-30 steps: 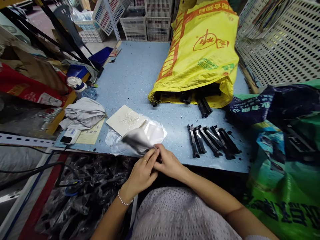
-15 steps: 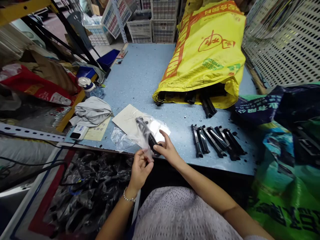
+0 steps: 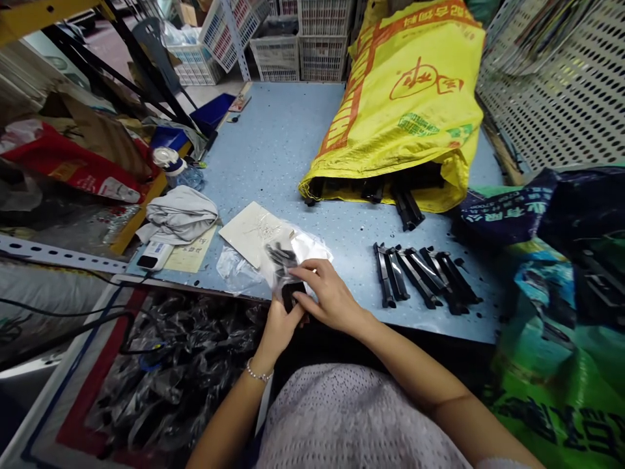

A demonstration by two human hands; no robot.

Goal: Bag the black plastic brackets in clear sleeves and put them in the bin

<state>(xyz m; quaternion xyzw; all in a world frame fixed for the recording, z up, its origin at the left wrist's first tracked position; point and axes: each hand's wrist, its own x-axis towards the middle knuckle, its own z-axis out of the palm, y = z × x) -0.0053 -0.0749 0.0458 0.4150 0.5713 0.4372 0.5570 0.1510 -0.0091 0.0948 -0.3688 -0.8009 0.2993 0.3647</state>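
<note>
Both hands meet at the table's front edge around a clear plastic bag (image 3: 270,264) with black parts inside. My left hand (image 3: 279,326) grips the lower end of the bag from below, its fingers partly hidden. From the right, my right hand (image 3: 326,293) pinches the black part (image 3: 289,294) at the bag's near end. Beneath and beyond the bag lie a beige card (image 3: 251,229) and more clear plastic (image 3: 237,268). Several black parts (image 3: 415,272) lie in a row on the table to the right.
A yellow sack (image 3: 400,111) with black parts at its mouth lies on the blue table (image 3: 273,143). A grey cloth (image 3: 180,213), a bottle (image 3: 183,172) and a white device (image 3: 155,255) are at left. Bagged black parts (image 3: 180,371) fill a container below; a green sack (image 3: 551,391) stands right.
My right hand has turned inward over the bag, its fingers now folded. My left hand has closed in under the bag's near end, and the black part sits lower, between both hands.
</note>
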